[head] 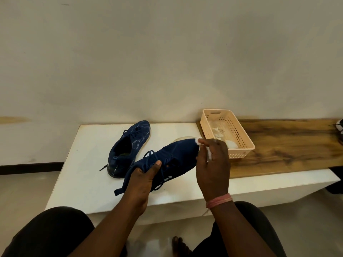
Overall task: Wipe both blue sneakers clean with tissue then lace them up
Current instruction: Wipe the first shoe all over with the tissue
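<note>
Dusty blue sneaker (130, 145) at frame centre on white bench (89, 164), held blue sneaker (167, 164) lower right of it, peach plastic perforated basket (239, 138) further right, crumpled tissues (219, 130) inside it

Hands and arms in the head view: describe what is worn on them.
Both forearms are bare, with no sleeves in view. The right hand has a band of pink thread or cord wound round its wrist. The left hand wears nothing visible: no glove, ring, watch or band. Neither hand is gloved.
</note>
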